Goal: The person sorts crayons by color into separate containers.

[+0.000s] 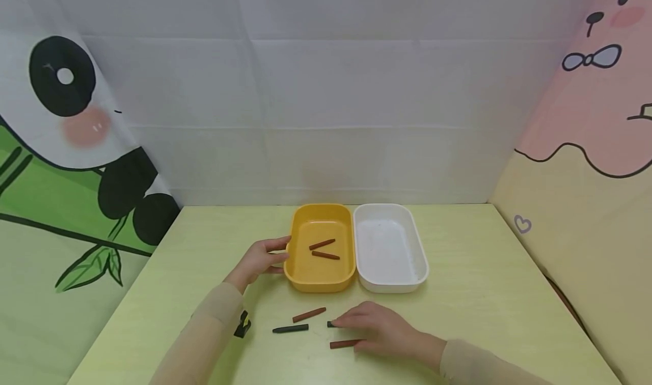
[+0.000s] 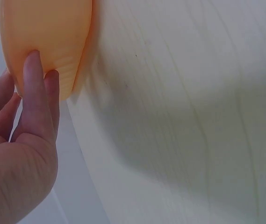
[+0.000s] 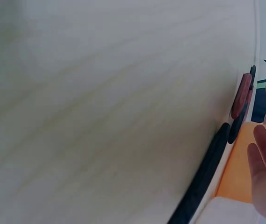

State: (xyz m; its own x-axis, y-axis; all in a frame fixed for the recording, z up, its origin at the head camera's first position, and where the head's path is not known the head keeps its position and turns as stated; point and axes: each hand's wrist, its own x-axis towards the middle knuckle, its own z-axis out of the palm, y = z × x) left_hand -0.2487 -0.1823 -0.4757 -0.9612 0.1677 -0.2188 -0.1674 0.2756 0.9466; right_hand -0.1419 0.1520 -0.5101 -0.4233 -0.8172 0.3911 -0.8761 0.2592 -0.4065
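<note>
My left hand (image 1: 261,262) touches the left wall of a yellow tray (image 1: 320,286) with extended fingers; in the left wrist view its fingertips rest against the tray's outer side. Two brown crayons (image 1: 322,244) lie inside that tray. Low over the table, my right hand (image 1: 379,329) has its fingers spread in the right wrist view. Under its fingertips shows the end of a black crayon (image 1: 330,324), mostly hidden in the head view. Beside the thumb lies a brown crayon (image 1: 344,344). Farther left are another brown crayon (image 1: 309,315) and a black crayon (image 1: 290,329).
A white tray (image 1: 392,287) stands right against the yellow one. A small black and yellow object (image 1: 243,324) shows beside the left sleeve. The pale table (image 1: 474,272) meets a white cloth backdrop (image 1: 331,90), with printed cloth at both sides.
</note>
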